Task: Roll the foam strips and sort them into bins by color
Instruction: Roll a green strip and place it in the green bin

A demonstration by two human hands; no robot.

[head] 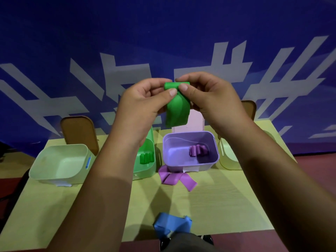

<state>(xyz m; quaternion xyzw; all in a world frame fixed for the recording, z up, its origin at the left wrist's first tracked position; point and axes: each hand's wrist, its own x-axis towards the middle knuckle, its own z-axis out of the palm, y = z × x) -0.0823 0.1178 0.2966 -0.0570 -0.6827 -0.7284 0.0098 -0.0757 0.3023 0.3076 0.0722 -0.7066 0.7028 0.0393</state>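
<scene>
Clearly mid-roll, both hands are lifted above the tabletop and meet at the top end of a green strip. The left hand and the right hand each pinch the started coil between thumb and forefinger, one at either end, the other fingers curled loosely behind. Holding it from both sides probably keeps the coil tight and square while the thumbs turn it. The unrolled remainder hangs free in the air below the hands, so it can feed upward without dragging on anything.

Below and slightly left stands the green bin, already holding a few green rolls; it looks like the destination for this one. Beside it to the right, the purple bin holds purple rolls, and loose purple strips lie on the tabletop just in front of it, handy to their bin. A pale bin sits at far left and a yellowish bin at far right, partly hidden by the right forearm. Blue strips lie crumpled at the near edge, not yet rolled.
</scene>
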